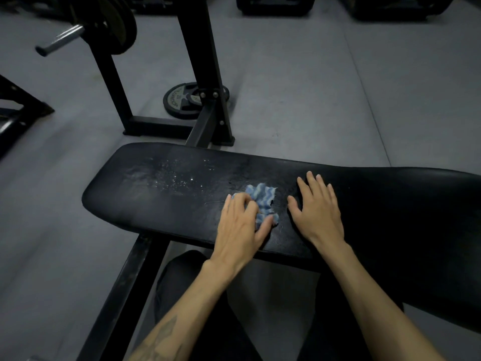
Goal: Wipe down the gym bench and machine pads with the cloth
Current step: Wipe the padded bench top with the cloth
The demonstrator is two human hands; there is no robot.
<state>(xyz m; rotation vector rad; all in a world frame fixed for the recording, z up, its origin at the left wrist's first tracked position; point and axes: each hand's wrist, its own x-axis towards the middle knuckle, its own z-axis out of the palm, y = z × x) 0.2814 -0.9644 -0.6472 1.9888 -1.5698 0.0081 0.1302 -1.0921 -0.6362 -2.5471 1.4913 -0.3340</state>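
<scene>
A: Nearest the camera, what do you see?

B: Two bare forearms reaching forward over dark-trousered legs, the left one tattooed. Below them a black frame bar (pixel 125 290) runs under the pad.

A: And the hands?

B: The left hand (pixel 240 225) lies on the blue-and-white striped cloth (pixel 263 200); its grip is curled onto the cloth, fingers bunching it and the thumb pressing its near edge. The right hand (pixel 318 209) lies flat just beside it, its grip apart, fingers straight and spread on the pad, holding nothing.

A: Where exactly is the cloth?

B: Crumpled on the black padded counter (pixel 161 204), near its front edge and about mid-length, partly under the left hand, close to the right thumb but apart from it.

A: Anything on the pad farther left?

B: A scatter of small shiny specks (pixel 177 178) on the worn surface, well apart from the cloth.

A: Beyond the counter?

B: Grey floor (pixel 325 100), black rack uprights (pixel 205 56), a weight plate (pixel 179 100) lying flat behind the post, and at the top left a loaded barbell end (pixel 59 40).
</scene>
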